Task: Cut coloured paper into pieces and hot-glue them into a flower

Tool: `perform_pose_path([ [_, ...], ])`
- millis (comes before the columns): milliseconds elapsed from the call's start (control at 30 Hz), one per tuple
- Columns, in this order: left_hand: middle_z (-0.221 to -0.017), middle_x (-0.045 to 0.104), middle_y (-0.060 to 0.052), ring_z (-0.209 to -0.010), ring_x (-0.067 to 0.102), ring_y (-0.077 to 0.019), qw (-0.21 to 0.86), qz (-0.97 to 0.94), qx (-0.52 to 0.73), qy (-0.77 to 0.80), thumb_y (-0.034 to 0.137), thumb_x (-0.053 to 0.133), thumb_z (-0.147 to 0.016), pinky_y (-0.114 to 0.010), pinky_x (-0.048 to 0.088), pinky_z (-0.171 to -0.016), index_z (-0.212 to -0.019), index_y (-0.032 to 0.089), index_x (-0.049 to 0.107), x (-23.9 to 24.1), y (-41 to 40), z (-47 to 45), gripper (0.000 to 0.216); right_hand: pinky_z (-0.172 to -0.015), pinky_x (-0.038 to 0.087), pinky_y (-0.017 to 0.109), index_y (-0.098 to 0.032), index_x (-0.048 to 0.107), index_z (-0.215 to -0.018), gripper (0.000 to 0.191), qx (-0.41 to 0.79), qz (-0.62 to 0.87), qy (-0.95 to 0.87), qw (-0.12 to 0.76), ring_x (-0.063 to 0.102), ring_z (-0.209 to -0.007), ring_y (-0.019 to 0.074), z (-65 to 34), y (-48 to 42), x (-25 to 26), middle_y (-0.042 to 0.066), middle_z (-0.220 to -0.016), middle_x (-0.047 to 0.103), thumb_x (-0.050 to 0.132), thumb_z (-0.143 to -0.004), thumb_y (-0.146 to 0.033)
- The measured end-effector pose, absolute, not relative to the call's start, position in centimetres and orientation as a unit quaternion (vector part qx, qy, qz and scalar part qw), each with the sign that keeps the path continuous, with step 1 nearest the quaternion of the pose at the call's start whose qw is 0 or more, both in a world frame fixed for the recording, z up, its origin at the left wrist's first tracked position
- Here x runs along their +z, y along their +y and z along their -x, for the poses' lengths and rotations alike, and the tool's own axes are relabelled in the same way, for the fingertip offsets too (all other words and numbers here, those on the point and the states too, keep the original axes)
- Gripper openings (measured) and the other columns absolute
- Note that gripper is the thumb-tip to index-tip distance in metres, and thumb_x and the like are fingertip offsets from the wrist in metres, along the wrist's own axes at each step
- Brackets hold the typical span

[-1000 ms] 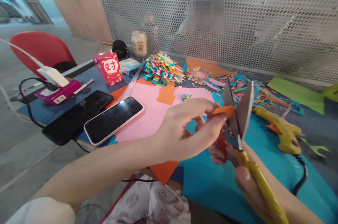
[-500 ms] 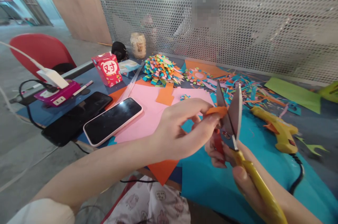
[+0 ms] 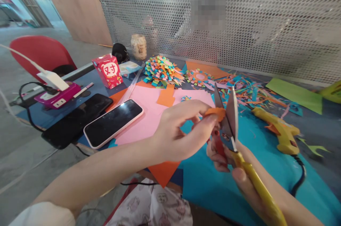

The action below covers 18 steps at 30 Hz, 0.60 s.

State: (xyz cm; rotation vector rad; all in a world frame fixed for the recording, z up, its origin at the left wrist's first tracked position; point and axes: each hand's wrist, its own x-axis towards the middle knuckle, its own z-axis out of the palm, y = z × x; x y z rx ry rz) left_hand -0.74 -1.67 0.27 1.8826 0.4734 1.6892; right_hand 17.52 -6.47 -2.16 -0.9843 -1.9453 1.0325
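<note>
Between thumb and fingers, my left hand (image 3: 183,130) pinches a small orange paper piece (image 3: 217,113) with a rounded edge. My right hand (image 3: 245,183) grips a pair of scissors (image 3: 231,112) with yellow and red handles. The blades are spread and point upward, just right of the orange paper. Below both hands lies a large blue paper sheet (image 3: 207,187). Behind my left hand is a pink sheet (image 3: 146,102) with an orange paper strip (image 3: 165,96) and a tiny fringed paper roll (image 3: 186,98) on it.
A yellow glue gun (image 3: 279,130) lies right of the scissors. Paper scraps (image 3: 247,89), a fringed paper flower (image 3: 199,77) and a larger fringed ball (image 3: 162,71) sit along the metal mesh. On the left are a phone (image 3: 114,123), a red box (image 3: 108,71) and a purple power strip (image 3: 58,94).
The scissors have shifted slightly left and down, with the blades still apart. The orange paper in my left hand has moved a little left. Other things stay put.
</note>
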Motion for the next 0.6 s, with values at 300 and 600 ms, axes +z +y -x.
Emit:
perform_pose_path([
  [300,-0.067,0.065,-0.001,-0.052,0.053,-0.0072,0.287,-0.679,0.655,0.168,0.020,0.052,-0.093,-0.021,0.047,-0.050,-0.075,0.017,0.059,0.19,-1.54,0.69,0.019,-0.049,0.041,0.026,-0.027,0.043,-0.089,0.047,0.414,0.395,-0.747,0.338,0.043,-0.059,0.0146,-17.73,-6.34,-2.09,-0.003,-0.076,0.048,0.044,-0.085,-0.074],
  [600,-0.070,0.069,-0.002,-0.061,0.063,-0.0109,0.290,-0.663,0.668,0.172,0.024,0.053,-0.094,-0.023,0.049,-0.051,-0.075,0.018,0.060,0.10,-1.37,0.74,0.021,-0.046,0.039,0.025,-0.026,0.043,-0.087,0.047,0.419,0.396,-0.749,0.327,0.041,-0.057,0.0138,-17.47,-6.23,-1.91,-0.003,-0.073,0.049,0.043,-0.086,-0.073],
])
